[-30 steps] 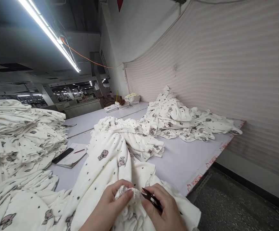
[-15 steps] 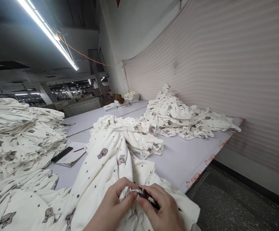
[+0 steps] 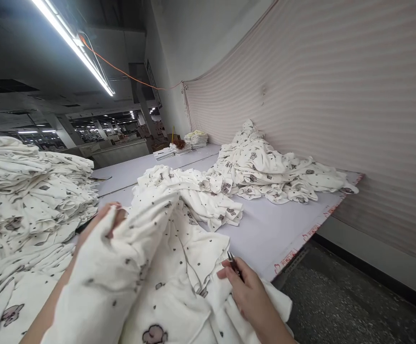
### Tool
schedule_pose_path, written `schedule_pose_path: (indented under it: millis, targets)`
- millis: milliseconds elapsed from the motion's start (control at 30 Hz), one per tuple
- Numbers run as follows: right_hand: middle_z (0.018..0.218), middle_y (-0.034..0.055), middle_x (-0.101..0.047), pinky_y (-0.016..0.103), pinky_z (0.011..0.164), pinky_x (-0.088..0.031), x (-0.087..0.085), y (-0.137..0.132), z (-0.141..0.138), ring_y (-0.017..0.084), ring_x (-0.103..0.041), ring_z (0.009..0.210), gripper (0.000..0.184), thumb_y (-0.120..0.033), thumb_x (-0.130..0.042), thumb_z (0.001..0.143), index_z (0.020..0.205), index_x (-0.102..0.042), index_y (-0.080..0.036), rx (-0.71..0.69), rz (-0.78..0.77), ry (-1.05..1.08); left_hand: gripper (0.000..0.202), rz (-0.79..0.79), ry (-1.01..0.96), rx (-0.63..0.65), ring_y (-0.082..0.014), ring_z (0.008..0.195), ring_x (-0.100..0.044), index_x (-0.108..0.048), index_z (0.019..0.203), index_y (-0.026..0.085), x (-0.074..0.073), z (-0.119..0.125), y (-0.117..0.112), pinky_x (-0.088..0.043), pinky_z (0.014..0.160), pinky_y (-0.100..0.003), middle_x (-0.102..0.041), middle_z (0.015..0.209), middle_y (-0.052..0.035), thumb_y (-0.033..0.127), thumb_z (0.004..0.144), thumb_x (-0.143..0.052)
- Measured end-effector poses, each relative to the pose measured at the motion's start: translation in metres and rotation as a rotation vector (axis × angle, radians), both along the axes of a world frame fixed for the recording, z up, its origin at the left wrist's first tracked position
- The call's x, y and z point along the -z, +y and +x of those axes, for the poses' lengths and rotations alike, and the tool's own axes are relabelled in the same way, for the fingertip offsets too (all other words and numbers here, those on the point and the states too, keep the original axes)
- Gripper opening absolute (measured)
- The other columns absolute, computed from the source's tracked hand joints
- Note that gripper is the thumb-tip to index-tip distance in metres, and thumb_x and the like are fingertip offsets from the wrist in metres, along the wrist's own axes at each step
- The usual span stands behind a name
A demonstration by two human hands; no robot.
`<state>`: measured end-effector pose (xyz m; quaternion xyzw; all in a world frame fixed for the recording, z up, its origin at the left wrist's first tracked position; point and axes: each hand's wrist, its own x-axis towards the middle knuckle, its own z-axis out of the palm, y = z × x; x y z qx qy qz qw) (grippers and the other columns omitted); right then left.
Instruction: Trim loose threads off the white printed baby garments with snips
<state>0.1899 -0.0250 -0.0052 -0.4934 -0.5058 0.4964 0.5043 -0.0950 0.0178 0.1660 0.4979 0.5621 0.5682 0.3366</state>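
Observation:
My left hand is raised at the left, its fingers closed on a fold of the white printed garment, which drapes over my forearm. At the lower middle my right hand rests on the same garment. Its fingers are curled round small dark thread snips, whose tips poke up past my thumb. The garment is white with small dark dots and grey bear prints, and it lies crumpled on the pale table in front of me.
A tall stack of folded matching garments stands at the left. Two loose heaps lie further back, one in the middle and one by the striped wall. The table edge drops to a dark floor at the right.
My left hand has left the bunched cloth near the snips and swung up and left, lifting the garment. My right hand has stayed low with the snips.

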Motion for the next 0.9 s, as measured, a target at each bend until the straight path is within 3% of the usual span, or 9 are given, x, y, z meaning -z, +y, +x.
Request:
schedule_pose_path:
  millis: [67,167,233,367,467,633,667,800,900]
  targets:
    - [0.086,0.0046,-0.071,0.018,0.033,-0.029,-0.005,-0.002,-0.001,0.005,-0.038,0.035,0.027,-0.044,-0.05,0.089,0.094,-0.063,-0.02,-0.073,-0.05,-0.004,0.029,-0.137,0.21,0.155,-0.0143,0.046,-0.058,-0.066,0.074,0.02,0.001,0.004,-0.006,-0.046,0.045,-0.021,-0.063,0.055,0.0043,0.046,0.066,-0.077]
    - [0.087,0.0055,-0.073,0.018,0.032,-0.029,-0.016,-0.007,-0.006,0.004,-0.034,0.031,0.031,-0.046,-0.046,0.091,0.099,-0.061,-0.02,-0.15,-0.101,-0.006,0.022,-0.276,0.739,0.551,-0.0242,0.084,-0.068,-0.075,0.091,0.027,0.016,0.035,-0.031,-0.052,0.069,-0.027,-0.073,0.096,-0.0018,0.038,0.071,-0.076]
    - [0.085,0.0051,-0.073,0.018,0.034,-0.03,-0.024,-0.011,-0.01,0.005,-0.036,0.032,0.031,-0.047,-0.045,0.091,0.098,-0.06,-0.02,-0.202,-0.094,0.0,0.027,-0.231,1.047,0.784,-0.0245,0.081,-0.068,-0.072,0.102,0.03,0.032,0.061,-0.047,-0.05,0.067,-0.029,-0.072,0.094,-0.0025,0.036,0.075,-0.072]
    - [0.083,0.0042,-0.073,0.018,0.035,-0.03,-0.034,-0.024,-0.013,0.004,-0.034,0.031,0.036,-0.052,-0.042,0.092,0.092,-0.058,-0.02,-0.242,-0.115,0.02,0.019,-0.066,1.328,0.809,-0.0224,0.066,-0.064,-0.068,0.083,0.022,0.058,0.08,-0.061,-0.043,0.055,-0.029,-0.066,0.082,-0.0041,0.011,0.079,-0.054]
    - [0.082,0.0035,-0.072,0.019,0.035,-0.03,-0.037,-0.038,-0.015,0.005,-0.034,0.032,0.039,-0.055,-0.042,0.091,0.089,-0.059,-0.021,-0.168,-0.07,-0.012,0.021,-0.104,1.031,0.691,-0.0201,0.078,-0.064,-0.064,0.084,0.023,0.054,0.059,-0.057,-0.047,0.067,-0.027,-0.065,0.09,-0.003,0.011,0.083,-0.047]
    - [0.081,0.0025,-0.068,0.019,0.049,-0.042,-0.039,-0.059,-0.054,0.014,-0.058,0.06,0.021,-0.041,-0.054,0.085,0.087,-0.063,-0.022,-0.158,0.153,-0.141,0.015,-0.157,0.514,0.484,-0.0272,0.113,-0.056,-0.063,0.084,0.023,0.028,0.015,-0.054,-0.044,0.094,-0.036,-0.062,0.118,-0.0062,0.033,0.089,-0.053]
    - [0.085,0.0023,-0.067,0.02,0.054,-0.045,-0.037,-0.063,-0.066,0.016,-0.061,0.067,0.017,-0.036,-0.061,0.08,0.09,-0.063,-0.023,-0.175,0.18,-0.17,0.016,-0.174,0.416,0.458,-0.0289,0.116,-0.054,-0.062,0.081,0.023,0.025,0.01,-0.055,-0.044,0.095,-0.038,-0.061,0.125,-0.0067,0.035,0.088,-0.055]
    - [0.097,0.0032,-0.063,0.028,0.073,-0.051,-0.026,-0.069,-0.107,0.025,-0.064,0.087,0.048,-0.017,-0.073,0.06,0.105,-0.061,-0.027,-0.101,0.27,-0.388,0.024,-0.133,0.022,0.339,-0.0331,0.121,-0.053,-0.054,0.067,0.02,0.02,-0.001,-0.06,-0.051,0.088,-0.04,-0.057,0.135,-0.0085,0.037,0.079,-0.066]
    - [0.094,0.0044,-0.06,0.029,0.066,-0.051,-0.023,-0.062,-0.118,0.024,-0.064,0.081,0.029,-0.017,-0.065,0.07,0.098,-0.062,-0.025,-0.059,0.317,-0.556,0.028,-0.059,-0.216,0.232,-0.033,0.12,-0.054,-0.046,0.061,0.02,0.021,-0.007,-0.063,-0.053,0.084,-0.038,-0.059,0.133,-0.0083,0.03,0.071,-0.07]
